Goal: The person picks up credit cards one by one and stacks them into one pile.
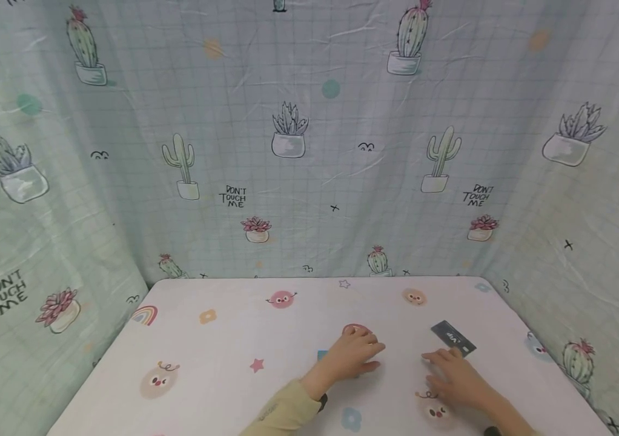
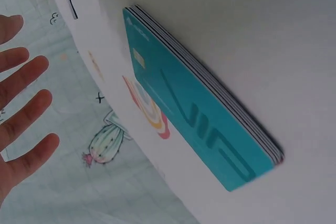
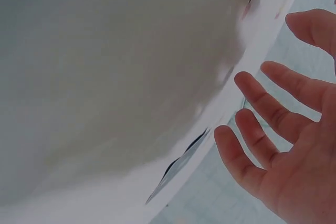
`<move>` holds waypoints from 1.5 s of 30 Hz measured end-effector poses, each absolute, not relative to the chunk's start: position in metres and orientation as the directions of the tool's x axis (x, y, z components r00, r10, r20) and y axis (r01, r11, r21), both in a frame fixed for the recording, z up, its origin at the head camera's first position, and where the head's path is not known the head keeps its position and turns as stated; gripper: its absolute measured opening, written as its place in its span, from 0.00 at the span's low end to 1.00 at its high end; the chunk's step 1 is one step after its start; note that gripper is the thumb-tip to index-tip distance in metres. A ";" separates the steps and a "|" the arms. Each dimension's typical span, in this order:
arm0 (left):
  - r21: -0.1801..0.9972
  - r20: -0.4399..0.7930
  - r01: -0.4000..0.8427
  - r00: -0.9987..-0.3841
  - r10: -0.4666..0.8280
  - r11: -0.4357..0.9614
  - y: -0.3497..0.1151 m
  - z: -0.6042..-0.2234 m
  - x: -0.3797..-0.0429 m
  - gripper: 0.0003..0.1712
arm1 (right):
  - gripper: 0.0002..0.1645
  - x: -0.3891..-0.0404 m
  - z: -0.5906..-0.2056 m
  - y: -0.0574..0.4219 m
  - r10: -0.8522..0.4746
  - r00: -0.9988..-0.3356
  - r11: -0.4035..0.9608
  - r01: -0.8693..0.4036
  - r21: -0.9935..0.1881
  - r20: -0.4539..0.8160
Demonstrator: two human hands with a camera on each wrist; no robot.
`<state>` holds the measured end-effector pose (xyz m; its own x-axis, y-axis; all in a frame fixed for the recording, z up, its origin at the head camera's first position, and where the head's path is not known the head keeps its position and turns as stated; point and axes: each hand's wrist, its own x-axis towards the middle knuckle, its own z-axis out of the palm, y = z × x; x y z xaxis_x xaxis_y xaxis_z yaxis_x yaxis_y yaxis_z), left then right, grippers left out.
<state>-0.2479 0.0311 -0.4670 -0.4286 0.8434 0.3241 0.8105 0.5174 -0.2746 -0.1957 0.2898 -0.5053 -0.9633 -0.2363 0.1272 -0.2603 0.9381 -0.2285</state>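
Observation:
My left hand [image 1: 349, 356] hovers over the middle of the table, fingers apart and holding nothing. Beneath its wrist lies a stack of cards [image 2: 194, 108] with a teal VIP card on top; in the head view only a small blue piece [image 1: 322, 355] shows beside the hand. My right hand [image 1: 455, 376] is at the right, its fingers spread in the right wrist view. Just beyond its fingers lies a black VIP card [image 1: 453, 336], partly covered by a fingertip in the head view; whether they touch, I cannot tell.
The white table [image 1: 206, 345] carries printed faces, stars and flowers. A cactus-patterned curtain [image 1: 309, 181] hangs behind it and along both sides.

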 end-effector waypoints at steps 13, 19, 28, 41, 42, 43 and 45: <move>-0.260 0.312 0.814 -0.439 0.843 0.520 0.086 -0.465 -0.249 0.15 | 0.25 -0.192 -0.499 0.318 -0.110 -0.974 0.968 -0.150 -0.202 0.197; -0.254 0.329 0.807 -0.446 0.833 0.532 0.110 -0.476 -0.255 0.15 | 0.27 -0.197 -0.496 0.330 -0.056 -0.981 0.984 -0.086 -0.155 0.187; -0.309 0.326 0.755 -0.487 0.810 0.578 0.148 -0.500 -0.265 0.20 | 0.35 -0.208 -0.492 0.339 0.042 -0.988 0.992 0.023 -0.126 0.147; -0.267 0.175 0.712 -0.626 0.760 0.649 0.159 -0.501 -0.263 0.22 | 0.41 -0.226 -0.503 0.350 0.035 -0.997 0.983 0.022 -0.181 0.070; -0.276 0.175 0.708 -0.628 0.758 0.650 0.159 -0.501 -0.264 0.21 | 0.40 -0.227 -0.504 0.351 0.027 -0.997 0.983 0.013 -0.183 0.075; -0.288 0.171 0.703 -0.631 0.757 0.651 0.158 -0.500 -0.264 0.22 | 0.39 -0.228 -0.504 0.352 0.019 -0.996 0.983 0.004 -0.183 0.082; -0.309 0.159 0.694 -0.637 0.754 0.651 0.159 -0.500 -0.266 0.22 | 0.37 -0.229 -0.505 0.352 0.000 -0.995 0.983 -0.018 -0.185 0.099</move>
<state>-0.2659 0.1589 -0.4996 -0.6369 0.7543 0.1591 0.6936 0.6508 -0.3088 -0.2292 0.3518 -0.5051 -0.9951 0.0005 0.0989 -0.0179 0.9825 -0.1853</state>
